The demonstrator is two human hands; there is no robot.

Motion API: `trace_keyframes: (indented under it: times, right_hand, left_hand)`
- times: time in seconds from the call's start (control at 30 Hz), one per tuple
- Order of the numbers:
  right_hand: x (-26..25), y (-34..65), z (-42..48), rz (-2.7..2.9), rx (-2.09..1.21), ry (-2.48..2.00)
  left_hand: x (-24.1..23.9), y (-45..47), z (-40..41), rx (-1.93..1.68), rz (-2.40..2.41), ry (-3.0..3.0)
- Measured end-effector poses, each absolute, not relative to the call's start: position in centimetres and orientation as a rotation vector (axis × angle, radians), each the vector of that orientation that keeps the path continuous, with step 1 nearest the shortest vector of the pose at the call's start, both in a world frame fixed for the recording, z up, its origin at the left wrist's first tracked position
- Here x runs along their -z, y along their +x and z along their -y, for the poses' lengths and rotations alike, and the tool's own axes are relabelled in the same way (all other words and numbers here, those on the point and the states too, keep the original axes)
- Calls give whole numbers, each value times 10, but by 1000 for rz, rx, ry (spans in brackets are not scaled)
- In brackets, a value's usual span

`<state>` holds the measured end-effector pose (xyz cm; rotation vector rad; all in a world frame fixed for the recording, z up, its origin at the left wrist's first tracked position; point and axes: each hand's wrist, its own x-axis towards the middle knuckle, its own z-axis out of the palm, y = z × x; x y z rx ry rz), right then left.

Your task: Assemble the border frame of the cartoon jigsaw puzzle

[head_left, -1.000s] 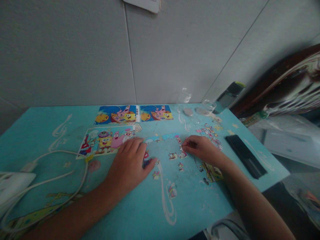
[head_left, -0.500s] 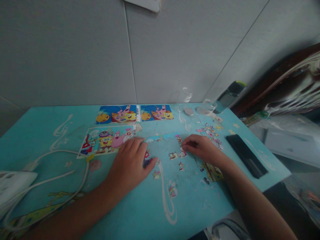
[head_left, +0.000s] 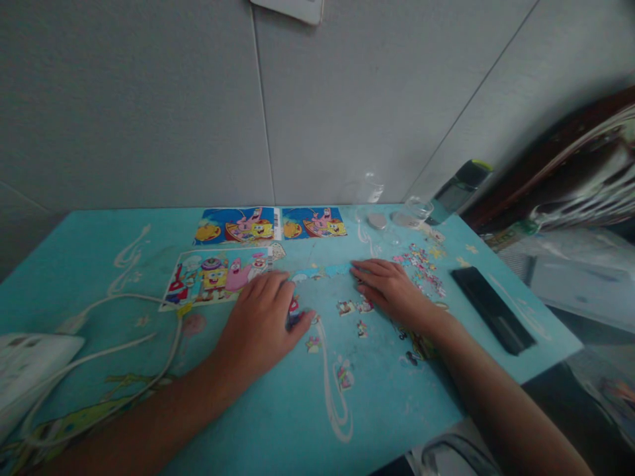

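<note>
A partly joined jigsaw puzzle lies flat on the blue table, its top strip running between my hands. My left hand rests palm down over the puzzle's left side, fingers stretched and thumb apart, hiding part of that edge. My right hand lies over the upper right corner with its fingers extended, covering the right edge pieces. Below it sit a few joined puzzle pieces. A loose puzzle piece and another puzzle piece lie nearer to me.
A reference picture card lies left, with blue picture cards behind. Loose puzzle pieces are heaped right, beside a black case. A bottle and clear cups stand at the back. A white cable curls at left.
My right hand has gone from a pinch at the puzzle's right edge to extended fingers lying over its upper right corner. My left hand stays in place.
</note>
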<state>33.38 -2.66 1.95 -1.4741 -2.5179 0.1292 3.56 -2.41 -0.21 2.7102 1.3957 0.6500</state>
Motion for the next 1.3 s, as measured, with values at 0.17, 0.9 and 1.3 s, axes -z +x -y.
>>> trace_keyframes:
  times: [0.17,0.9,1.3]
  right_hand:
    - [-26,335,30,2499,-176,-1437]
    - [-40,309,50,2504,-436,-1294]
    - [-55,336,45,2379,-716,-1307]
  left_hand:
    - [1,36,24,-645,-1393,2710]
    - [3,35,24,-679,-1385,2674]
    - [1,34,25,-644,-1387,2693]
